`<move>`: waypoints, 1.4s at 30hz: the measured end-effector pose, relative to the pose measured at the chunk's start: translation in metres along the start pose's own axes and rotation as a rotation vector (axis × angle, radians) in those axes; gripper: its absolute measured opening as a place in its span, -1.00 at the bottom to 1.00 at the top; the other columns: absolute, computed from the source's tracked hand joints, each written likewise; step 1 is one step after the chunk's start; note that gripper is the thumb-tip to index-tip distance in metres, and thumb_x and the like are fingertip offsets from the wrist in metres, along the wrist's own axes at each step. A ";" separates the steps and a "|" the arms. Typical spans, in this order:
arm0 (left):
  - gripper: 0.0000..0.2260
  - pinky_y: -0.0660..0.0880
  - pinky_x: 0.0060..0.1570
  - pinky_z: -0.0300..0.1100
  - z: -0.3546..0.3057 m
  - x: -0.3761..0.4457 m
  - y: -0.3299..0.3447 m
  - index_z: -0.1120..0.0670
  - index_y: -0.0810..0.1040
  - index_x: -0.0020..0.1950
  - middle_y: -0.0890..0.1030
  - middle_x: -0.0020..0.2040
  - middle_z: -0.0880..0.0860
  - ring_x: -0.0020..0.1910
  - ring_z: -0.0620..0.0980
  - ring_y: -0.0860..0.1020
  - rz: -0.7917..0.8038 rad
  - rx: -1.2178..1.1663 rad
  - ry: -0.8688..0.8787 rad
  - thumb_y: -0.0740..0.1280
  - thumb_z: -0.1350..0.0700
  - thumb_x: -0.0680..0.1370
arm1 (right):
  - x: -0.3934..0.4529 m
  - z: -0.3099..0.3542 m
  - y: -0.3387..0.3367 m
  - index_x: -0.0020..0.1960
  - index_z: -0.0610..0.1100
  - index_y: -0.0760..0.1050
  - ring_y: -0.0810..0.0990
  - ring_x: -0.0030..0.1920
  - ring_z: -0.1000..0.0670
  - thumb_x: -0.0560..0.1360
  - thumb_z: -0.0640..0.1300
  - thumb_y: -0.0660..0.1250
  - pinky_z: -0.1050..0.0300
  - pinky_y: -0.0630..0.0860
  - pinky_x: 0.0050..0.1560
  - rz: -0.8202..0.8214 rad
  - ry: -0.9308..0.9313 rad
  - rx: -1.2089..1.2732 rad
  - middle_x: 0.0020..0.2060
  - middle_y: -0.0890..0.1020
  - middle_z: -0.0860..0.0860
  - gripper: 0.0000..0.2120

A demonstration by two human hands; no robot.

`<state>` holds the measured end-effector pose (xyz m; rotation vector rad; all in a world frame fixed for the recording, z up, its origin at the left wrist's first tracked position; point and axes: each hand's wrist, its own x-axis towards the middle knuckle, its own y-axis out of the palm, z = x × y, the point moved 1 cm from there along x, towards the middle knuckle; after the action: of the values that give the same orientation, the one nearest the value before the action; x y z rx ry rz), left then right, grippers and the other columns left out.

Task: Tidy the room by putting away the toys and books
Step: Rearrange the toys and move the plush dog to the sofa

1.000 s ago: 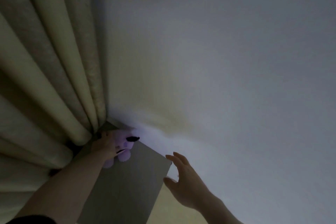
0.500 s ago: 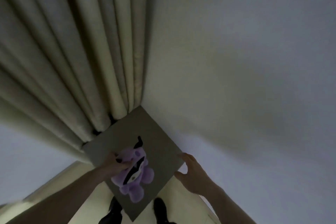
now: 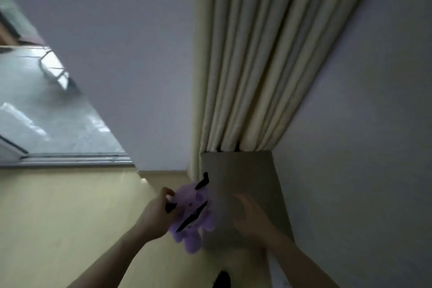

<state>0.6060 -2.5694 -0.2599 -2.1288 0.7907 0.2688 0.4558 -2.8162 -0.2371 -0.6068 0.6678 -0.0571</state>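
Moved: You have pulled the toy (image 3: pixel 191 215) back from the top's far corner, where it was a second ago. The view has swung too, so the curtain (image 3: pixel 245 58) now hangs past the top and a window (image 3: pixel 46 110) shows.
Toy: It is purple and soft with black marks. It sits at the near left edge of the grey top (image 3: pixel 247 177), partly hanging off it.
Left hand: Your left hand (image 3: pixel 159 215) pinches the toy by its side. I think that is so you can lift it off.
Right hand: Your right hand (image 3: pixel 251 215) is blurry. Its fingers look spread and hold nothing. It floats over the top, just right of the toy, maybe ready to help.
Top: It is flat and grey. Its far edge touches the curtain's bottom.
Room: Left of the top is a pale yellow floor (image 3: pixel 58 217). A grey wall (image 3: pixel 362 170) is on the right. The window is far to the left.
Next: The toy is not put away yet, I think.
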 end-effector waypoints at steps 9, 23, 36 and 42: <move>-0.83 0.40 -0.36 -0.26 0.163 -0.202 -0.113 -0.02 0.37 -0.07 0.60 -0.27 -0.06 -0.36 -0.14 0.47 -0.401 -0.205 -0.209 0.34 0.01 0.61 | -0.014 0.182 0.151 0.52 0.14 0.31 0.36 0.46 0.05 0.44 0.10 0.40 0.08 0.36 0.44 0.173 -0.361 -0.248 0.51 0.32 0.12 -0.33; -0.82 0.43 -0.26 -0.10 0.437 -0.534 -0.230 -0.02 0.33 -0.16 0.55 -0.26 -0.06 -0.28 -0.02 0.47 -0.788 -0.250 -0.533 0.32 0.07 0.56 | -0.145 0.417 0.506 0.55 0.24 0.21 0.32 0.41 0.20 0.56 0.07 0.36 0.31 0.30 0.21 0.514 -0.817 -0.504 0.56 0.15 0.24 -0.39; -0.80 0.50 -0.15 0.02 0.616 -0.670 -0.339 -0.01 0.37 -0.16 0.55 -0.23 -0.05 -0.23 0.03 0.51 -1.008 -0.246 -0.775 0.39 0.08 0.53 | -0.184 0.616 0.742 0.57 0.16 0.23 0.28 0.50 0.12 0.55 0.03 0.38 0.29 0.28 0.26 0.741 -1.029 -0.613 0.57 0.17 0.18 -0.36; -0.78 0.49 -0.24 -0.06 0.697 -0.741 -0.405 -0.06 0.36 -0.20 0.56 -0.25 -0.07 -0.25 0.00 0.53 -1.102 -0.254 -0.959 0.39 0.07 0.53 | -0.200 0.726 0.866 0.55 0.18 0.25 0.31 0.49 0.09 0.55 0.04 0.38 0.19 0.36 0.28 0.837 -1.095 -0.610 0.55 0.22 0.17 -0.38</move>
<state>0.3358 -1.5179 -0.1171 -1.9848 -0.9783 0.7017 0.6103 -1.6831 -0.1467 -0.7746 -0.2036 1.2185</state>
